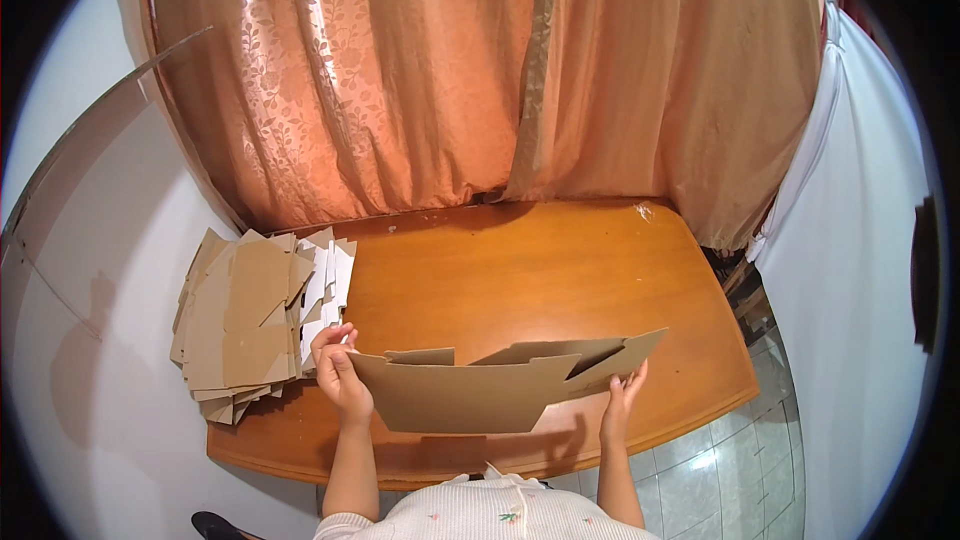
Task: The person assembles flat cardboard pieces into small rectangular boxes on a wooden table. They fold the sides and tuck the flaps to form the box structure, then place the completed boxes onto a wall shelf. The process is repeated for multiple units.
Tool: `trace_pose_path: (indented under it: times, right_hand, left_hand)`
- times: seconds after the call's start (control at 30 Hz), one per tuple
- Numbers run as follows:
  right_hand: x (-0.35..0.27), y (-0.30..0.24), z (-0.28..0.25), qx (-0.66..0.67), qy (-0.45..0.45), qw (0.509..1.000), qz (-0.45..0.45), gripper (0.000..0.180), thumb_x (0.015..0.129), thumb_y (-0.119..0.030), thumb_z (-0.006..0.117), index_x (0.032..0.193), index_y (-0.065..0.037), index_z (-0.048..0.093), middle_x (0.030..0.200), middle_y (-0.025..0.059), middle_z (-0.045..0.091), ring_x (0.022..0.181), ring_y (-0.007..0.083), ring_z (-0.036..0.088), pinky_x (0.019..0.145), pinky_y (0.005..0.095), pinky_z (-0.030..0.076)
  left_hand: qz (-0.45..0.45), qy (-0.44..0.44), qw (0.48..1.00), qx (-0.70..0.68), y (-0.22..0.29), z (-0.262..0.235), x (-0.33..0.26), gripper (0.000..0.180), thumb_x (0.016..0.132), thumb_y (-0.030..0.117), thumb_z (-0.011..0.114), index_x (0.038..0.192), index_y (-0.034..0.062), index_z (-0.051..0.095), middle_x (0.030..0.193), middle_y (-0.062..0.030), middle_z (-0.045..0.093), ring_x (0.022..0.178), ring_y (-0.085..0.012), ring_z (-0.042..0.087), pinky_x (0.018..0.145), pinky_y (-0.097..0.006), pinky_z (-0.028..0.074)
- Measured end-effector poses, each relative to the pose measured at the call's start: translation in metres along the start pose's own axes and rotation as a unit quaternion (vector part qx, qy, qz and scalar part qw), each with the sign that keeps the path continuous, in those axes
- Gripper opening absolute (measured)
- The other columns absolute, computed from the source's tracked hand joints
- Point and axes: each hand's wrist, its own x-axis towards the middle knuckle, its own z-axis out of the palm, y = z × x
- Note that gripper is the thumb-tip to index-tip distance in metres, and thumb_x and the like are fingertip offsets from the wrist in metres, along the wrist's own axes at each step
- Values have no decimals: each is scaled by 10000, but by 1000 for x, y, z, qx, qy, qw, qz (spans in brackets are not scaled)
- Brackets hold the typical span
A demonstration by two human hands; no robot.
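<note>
A brown cardboard box blank (460, 396), partly unfolded with flaps and cut-outs along its upper edge, is held up between my hands above the table's near side. My left hand (342, 372) pinches its left end, thumb on the near face. At the other end, my right hand (624, 398) grips the lower right edge, with the fingers partly behind the board. Close to my left hand lies a stack of flat cardboard blanks (240, 310), brown ones with several white ones (326, 285) along its right side.
The wooden table (520, 270) has a curved near edge. Orange curtains (430, 80) hang along its far side. A white cloth (850, 200) hangs at the right, over a tiled floor (720, 475). A pale wall (110, 370) stands to the left.
</note>
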Motion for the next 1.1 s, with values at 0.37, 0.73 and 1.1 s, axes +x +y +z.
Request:
trace_pose_path:
  times: [0.37,0.73,1.1]
  right_hand:
    - [15,-6,27,50,-161,985,24,638,926,-352,432,1415,17,254,1438,163,307,1344,265,264,1102,370,177]
    - [-1,0,32,48,-275,955,100,711,926,-466,403,1423,21,258,1441,171,318,1345,258,288,1098,358,215]
    - [-5,-5,30,-123,-310,943,-15,834,748,-220,705,1430,-52,254,1465,188,190,1367,329,208,1111,416,186]
  left_hand:
    - [-43,18,999,13,5,-8,-5,362,987,295,412,780,14,507,1159,-109,427,1117,-239,489,959,-451,438]
    - [-83,-13,996,-5,-2,-2,-21,390,981,308,430,753,5,522,1160,-118,430,1138,-242,464,972,-466,416]
    - [-92,-90,989,76,-19,4,-30,404,986,327,418,775,6,543,1209,-114,445,1237,-266,388,1004,-476,361]
